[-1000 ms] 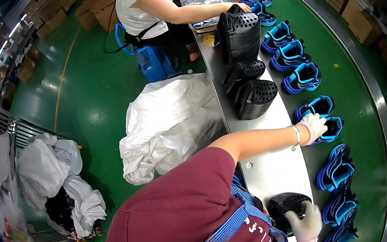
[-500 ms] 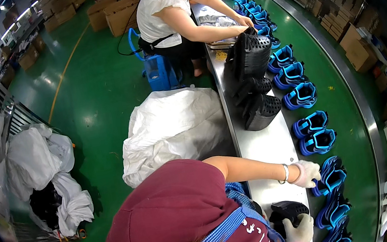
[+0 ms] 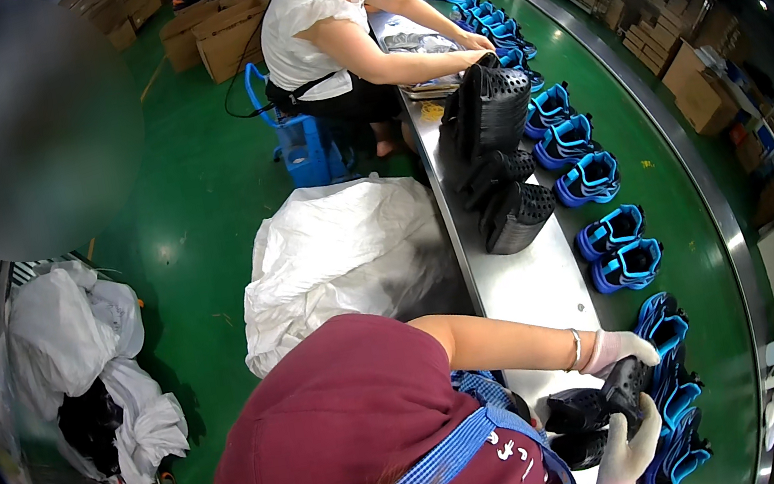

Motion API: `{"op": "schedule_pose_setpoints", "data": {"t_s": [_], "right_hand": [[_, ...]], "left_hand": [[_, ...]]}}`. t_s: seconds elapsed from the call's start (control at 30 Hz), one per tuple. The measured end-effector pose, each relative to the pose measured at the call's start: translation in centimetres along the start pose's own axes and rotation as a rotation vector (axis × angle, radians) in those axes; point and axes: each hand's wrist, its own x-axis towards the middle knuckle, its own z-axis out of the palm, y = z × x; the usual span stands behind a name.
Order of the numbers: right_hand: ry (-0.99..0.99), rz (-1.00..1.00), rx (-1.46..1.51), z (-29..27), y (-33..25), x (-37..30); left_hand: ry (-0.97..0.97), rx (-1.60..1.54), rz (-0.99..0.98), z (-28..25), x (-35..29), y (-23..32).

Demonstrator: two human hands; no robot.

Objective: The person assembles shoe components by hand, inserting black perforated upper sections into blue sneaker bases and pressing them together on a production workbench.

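A black perforated shoe form (image 3: 624, 385) is raised above the right side of the metal bench, between my two gloved hands. My left hand (image 3: 625, 349) is closed over its upper end, beside the nearest blue-and-black shoes. At its lower end my right hand (image 3: 630, 447) grips it between thumb and fingers. Further black forms (image 3: 575, 409) lie on the bench just left of my hands, partly hidden by my body. Blue-and-black shoes (image 3: 666, 331) stand in a row along the green belt, right beside my hands.
More black forms (image 3: 517, 217) stand stacked on the metal bench (image 3: 542, 290). Beyond them a co-worker (image 3: 325, 39) sits with both hands at the stack. A white sack (image 3: 338, 250) lies left of the bench; a metal rail (image 3: 734, 248) borders the belt's right side.
My right hand has moved from the forms on the bench up toward the shoes, with a black form now raised. My left hand has closed on that form.
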Motion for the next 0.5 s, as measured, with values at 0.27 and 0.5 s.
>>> {"op": "schedule_pose_setpoints", "data": {"t_s": [0.27, 0.5], "right_hand": [[0.001, 0.376, 0.070, 2.4, -0.5, 0.1], [0.105, 0.309, -0.068, 2.9, 0.9, 0.7]], "left_hand": [[0.239, 0.465, 0.459, 0.8, -0.1, -0.4], [0.395, 0.688, 0.484, 0.5, 1.5, -0.7]]}}
